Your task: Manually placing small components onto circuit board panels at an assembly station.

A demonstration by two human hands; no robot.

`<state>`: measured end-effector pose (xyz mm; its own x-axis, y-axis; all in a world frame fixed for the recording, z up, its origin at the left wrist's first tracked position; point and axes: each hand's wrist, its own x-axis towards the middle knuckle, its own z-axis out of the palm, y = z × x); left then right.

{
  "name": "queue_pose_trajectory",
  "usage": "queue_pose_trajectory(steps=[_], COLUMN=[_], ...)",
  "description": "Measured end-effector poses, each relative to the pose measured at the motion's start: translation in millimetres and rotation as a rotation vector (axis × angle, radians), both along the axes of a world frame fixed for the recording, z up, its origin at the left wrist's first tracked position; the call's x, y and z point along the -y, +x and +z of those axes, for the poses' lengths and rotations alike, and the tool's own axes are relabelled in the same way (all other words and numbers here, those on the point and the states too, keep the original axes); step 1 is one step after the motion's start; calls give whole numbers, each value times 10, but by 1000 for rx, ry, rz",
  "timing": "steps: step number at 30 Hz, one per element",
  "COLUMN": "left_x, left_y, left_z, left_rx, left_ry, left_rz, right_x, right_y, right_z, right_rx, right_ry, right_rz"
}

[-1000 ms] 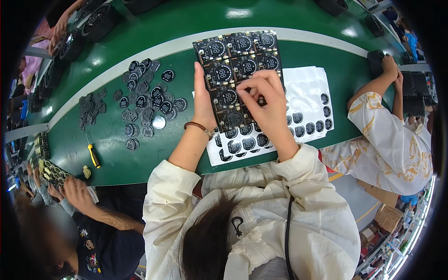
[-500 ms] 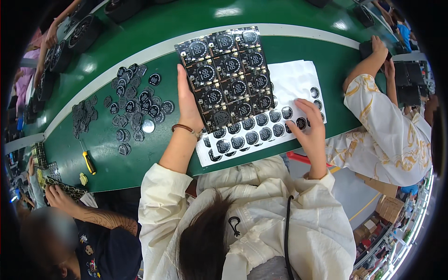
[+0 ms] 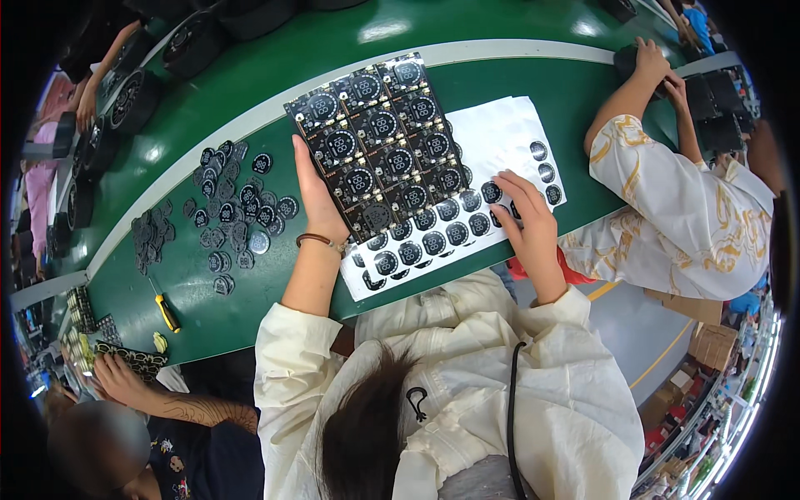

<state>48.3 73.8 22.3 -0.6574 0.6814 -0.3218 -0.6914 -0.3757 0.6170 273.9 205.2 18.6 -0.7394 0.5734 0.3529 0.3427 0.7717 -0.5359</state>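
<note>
My left hand grips the lower left edge of a black circuit board panel, its thumb along the side. The panel is tilted and divided into a grid of boards. Most carry a round black display face; the board in the corner nearest my left wrist has a plain dark disc. Partly under the panel lie white sheets with rows of round black stickers. My right hand rests over these stickers, thumb and forefinger apart on either side of one sticker. Its other fingers partly hide the row.
Loose round dark pieces lie heaped on the green table to the left. A yellow and black screwdriver lies nearer. At the left, a co-worker's hand touches another panel; a person in a patterned white sleeve works at the right.
The view has shifted, so the panel and sheets appear further left. My right hand has moved a little along the sticker row, its thumb and forefinger closer together. My left hand still holds the panel.
</note>
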Motion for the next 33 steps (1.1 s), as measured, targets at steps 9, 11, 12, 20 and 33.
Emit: queue_pose_trajectory(steps=[9,11,12,20,33], left_x=[-7,-3,-6,-20,11], left_y=[9,0,-6,-21,-12], left_z=[-18,-4,-2,-59,47], left_rx=[17,22,26,15,25], left_ry=[23,21,22,14,33], left_rz=[-8,-12,-17,-3,-29], right_x=[28,18,11,3,194], right_y=[-24,-36,-42,-2,-280], right_z=[30,-3,-21,-186,42], right_rx=[-35,-44,-54,-126,-382], right_ry=[-76,-61,-44,24,-586], right_rz=[-38,-32,-27,-3,235])
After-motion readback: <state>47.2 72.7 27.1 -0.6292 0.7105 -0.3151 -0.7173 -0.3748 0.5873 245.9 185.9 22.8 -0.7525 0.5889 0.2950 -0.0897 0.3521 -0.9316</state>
